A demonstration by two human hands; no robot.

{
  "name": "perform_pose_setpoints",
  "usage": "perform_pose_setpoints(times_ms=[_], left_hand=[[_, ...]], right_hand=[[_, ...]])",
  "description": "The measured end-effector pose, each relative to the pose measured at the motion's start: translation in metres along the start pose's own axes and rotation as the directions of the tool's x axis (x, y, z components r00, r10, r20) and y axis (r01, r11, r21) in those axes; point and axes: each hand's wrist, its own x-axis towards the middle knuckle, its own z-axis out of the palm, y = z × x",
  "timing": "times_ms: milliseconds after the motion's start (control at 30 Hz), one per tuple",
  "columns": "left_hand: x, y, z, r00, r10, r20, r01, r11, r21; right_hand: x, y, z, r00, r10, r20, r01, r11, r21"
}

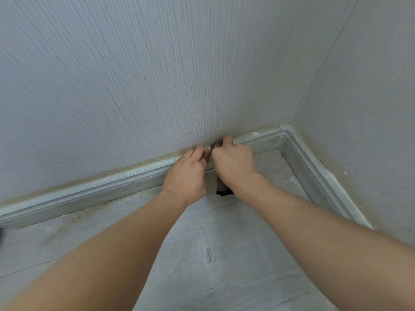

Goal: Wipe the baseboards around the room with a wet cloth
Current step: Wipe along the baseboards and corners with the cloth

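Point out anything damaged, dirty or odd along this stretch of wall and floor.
The wallpaper is stained brownish and frayed just above the baseboard. White chips mark the baseboard's top edge near the corner piece. Crumbly debris lies on the floor along the baseboard.

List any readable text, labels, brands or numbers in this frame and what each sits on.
None: no text, label, brand or number shows anywhere.
The striped wall, baseboard, corner piece and floor are all unmarked.
The dark item below the right hand, beside the left hand, is mostly hidden; no print is visible on it.
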Motion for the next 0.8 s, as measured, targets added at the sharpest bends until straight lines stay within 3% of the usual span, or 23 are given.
perform_pose_setpoints(times_ms=[100, 233, 300, 467, 633, 800], left_hand=[[0.0, 0.0, 0.001, 1.0, 0.008, 0.01, -0.008, 1.0, 0.023], [0.0, -0.002, 0.002, 1.0, 0.014, 0.013, -0.015, 0.999, 0.031], [-0.001, -0.003, 0.002, 1.0, 0.016, 0.022, -0.016, 1.0, 0.027], [0.0, -0.004, 0.0, 0.999, 0.034, 0.027, -0.035, 0.999, 0.037], [0.005, 0.005, 0.001, 0.999, 0.031, -0.01, -0.03, 0.998, 0.06], [0.025, 0.025, 0.006, 0.995, 0.091, -0.036, -0.088, 0.994, 0.064]], right_hand=[[0.0, 0.038, 0.009, 0.996, 0.088, 0.023, -0.086, 0.994, -0.065], [0.003, 0.064, 0.006, 0.973, 0.227, -0.046, -0.227, 0.974, 0.019], [0.003, 0.053, 0.006, 0.974, 0.227, -0.013, -0.226, 0.974, 0.028], [0.001, 0.008, 0.002, 0.998, 0.046, 0.032, -0.047, 0.998, 0.041], [0.002, 0.054, 0.003, 0.983, 0.172, 0.06, -0.172, 0.985, -0.004], [0.001, 0.055, 0.006, 0.98, 0.182, 0.081, -0.184, 0.983, 0.02]])
